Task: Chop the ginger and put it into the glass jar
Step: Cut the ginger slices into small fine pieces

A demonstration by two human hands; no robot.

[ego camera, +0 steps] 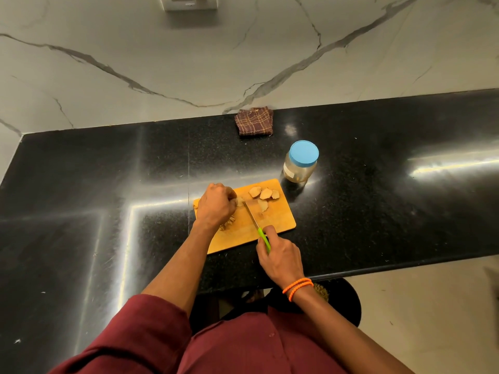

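While left hand (216, 205) pins ginger (239, 202), right hand (280, 259) grips knife (253, 220) beside it.

A home kitchen: a polished black granite counter (81, 184) meets a white marble-veined backsplash (162, 63) with a wall switch plate (190, 2) set in it. On the counter lie a wooden chopping board (272, 220), just beyond it a blue-lidded glass jar (300, 163), and farther back, against the backsplash, a folded checked cloth (254, 121)
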